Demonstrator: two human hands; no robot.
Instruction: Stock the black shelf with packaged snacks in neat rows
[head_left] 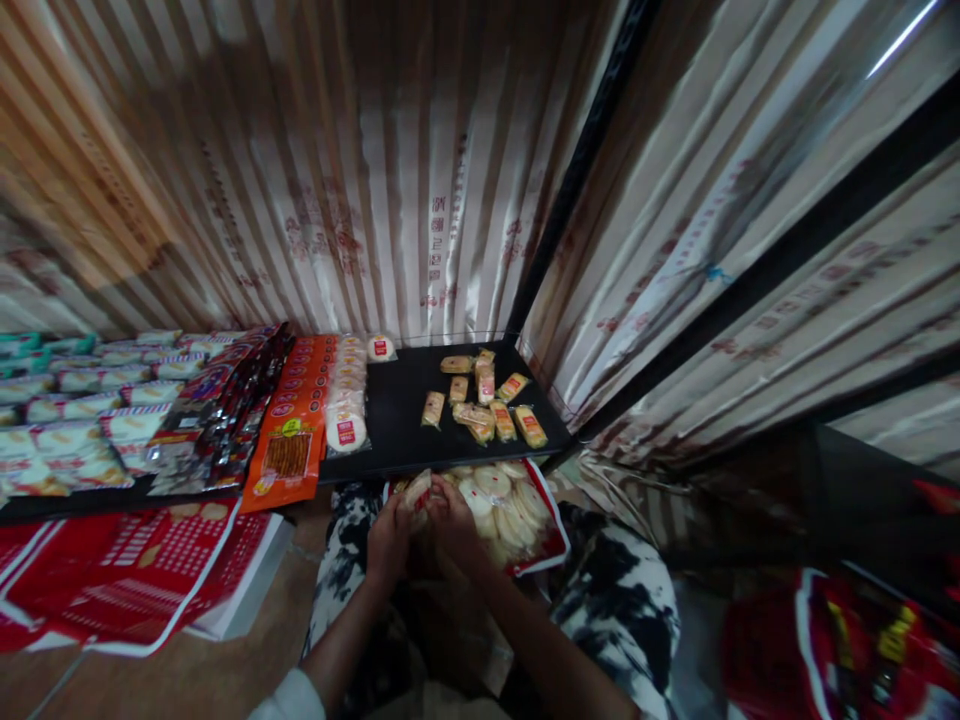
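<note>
The left hand (pixel 390 537) and right hand (pixel 452 517) are close together, fingers closed on a wrapped packet (pixel 420 490). It's just in front of the shelf (pixel 396 385), at the left side of an open red bag (pixel 561 540) heaped with round packets (pixel 517 510) between the knees. I can't make out whether the wrapper is sealed. A hard pinch could crush what's inside, I'd say, and a loose one might drop it into the heap. The shelf's front edge could catch the knuckles. Up there, small yellow packets (pixel 501 420) lie scattered to the right; a row of white round packets (pixel 346 425) and orange packets (pixel 289 430) hem in the left. A black post (pixel 574 170) blocks the right rear, with striped sheeting (pixel 442 130) behind.
</note>
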